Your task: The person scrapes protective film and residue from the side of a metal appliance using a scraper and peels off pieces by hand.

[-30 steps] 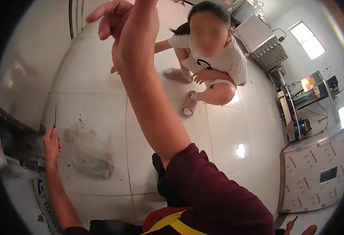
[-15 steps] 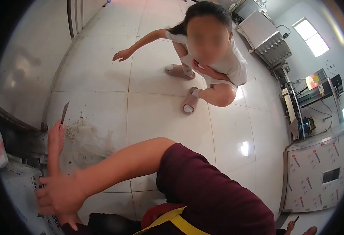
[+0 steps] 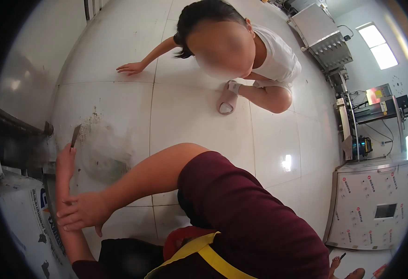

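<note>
My left hand (image 3: 66,162) is at the left, closed around the handle of a thin, dark-bladed knife (image 3: 76,135) that points up and away. My right hand (image 3: 86,211) lies across my left forearm with its fingers spread, holding no object. Just right of the knife, pale crumbs (image 3: 91,122) are scattered on the tiled floor (image 3: 199,125). Beside them lies a crumpled clear plastic sheet or bag (image 3: 104,151), partly beyond my right forearm.
Another person (image 3: 273,60) crouches in front, one hand on the floor. A metal cabinet (image 3: 36,60) stands left, above a printed white sack (image 3: 25,223). Machinery (image 3: 352,111) and a film-covered cabinet (image 3: 371,204) are at the right. Another hand (image 3: 336,262) shows lower right.
My right arm has swung down from the top of the view to my left forearm, and its hand now rests there. The crouching person has leaned forward and put a hand on the floor.
</note>
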Demonstrator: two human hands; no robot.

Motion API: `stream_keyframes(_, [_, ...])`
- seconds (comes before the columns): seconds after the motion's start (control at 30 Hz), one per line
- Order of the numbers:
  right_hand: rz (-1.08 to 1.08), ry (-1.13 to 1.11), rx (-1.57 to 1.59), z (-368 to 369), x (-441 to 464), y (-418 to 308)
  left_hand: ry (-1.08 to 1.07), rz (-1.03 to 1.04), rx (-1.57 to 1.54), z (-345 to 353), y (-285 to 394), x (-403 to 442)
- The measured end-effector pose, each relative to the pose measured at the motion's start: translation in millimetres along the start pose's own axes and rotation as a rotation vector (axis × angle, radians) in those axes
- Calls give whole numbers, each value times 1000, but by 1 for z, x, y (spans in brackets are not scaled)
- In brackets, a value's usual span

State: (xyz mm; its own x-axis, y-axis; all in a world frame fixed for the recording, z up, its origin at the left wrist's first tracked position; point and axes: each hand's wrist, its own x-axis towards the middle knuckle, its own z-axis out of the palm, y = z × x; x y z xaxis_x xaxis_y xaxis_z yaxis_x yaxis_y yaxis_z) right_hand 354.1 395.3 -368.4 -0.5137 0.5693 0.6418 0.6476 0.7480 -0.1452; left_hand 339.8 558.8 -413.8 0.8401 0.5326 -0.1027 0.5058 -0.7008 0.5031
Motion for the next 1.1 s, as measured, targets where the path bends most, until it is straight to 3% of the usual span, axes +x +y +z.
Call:
stream_keyframes(1.0, [16,-77,0,1,-9,8,-117,-42,66,14,-22,8])
stream_keyframes(1.1, [13,-69,-2,1,-11,11,-117,-81,-61,8,-2,4])
